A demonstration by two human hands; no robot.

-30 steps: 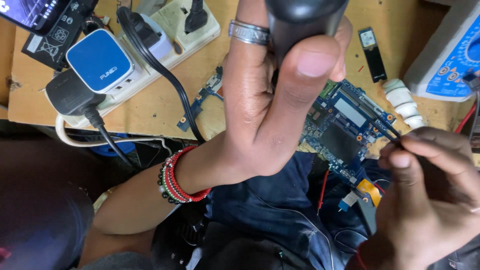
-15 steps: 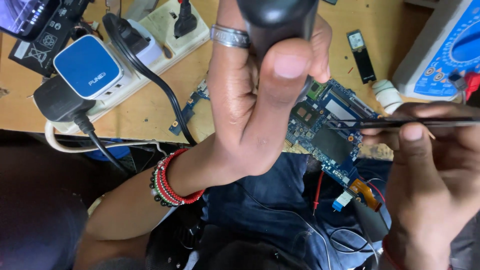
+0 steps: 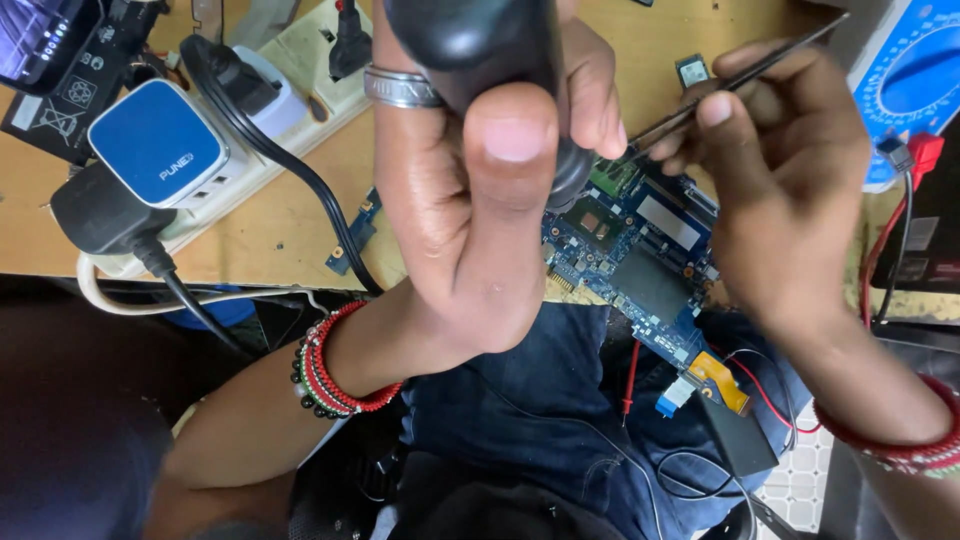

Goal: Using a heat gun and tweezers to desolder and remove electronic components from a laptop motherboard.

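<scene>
My left hand (image 3: pixel 470 190) is wrapped around a thick black tool handle (image 3: pixel 475 40), held upright close to the camera, its lower end over a blue circuit board (image 3: pixel 640 255). The board lies at the edge of the wooden bench and hangs partly over my lap. My right hand (image 3: pixel 780 190) pinches thin metal tweezers (image 3: pixel 740 80), whose tips point toward the board's upper left, right beside the black tool. A silver ring sits on a left finger. Red bead bracelets circle both wrists.
A white power strip (image 3: pixel 300 60) with a blue-and-white charger (image 3: pixel 155 145) and black plugs lies at the left. A small blue board piece (image 3: pixel 352 235) rests on the bench. A blue multimeter (image 3: pixel 915 80) with red leads sits at the right. Wires hang over my lap.
My right hand has risen with the tweezers, from below and right of the board to above it. The view has shifted, and the left hand keeps its grip on the black tool.
</scene>
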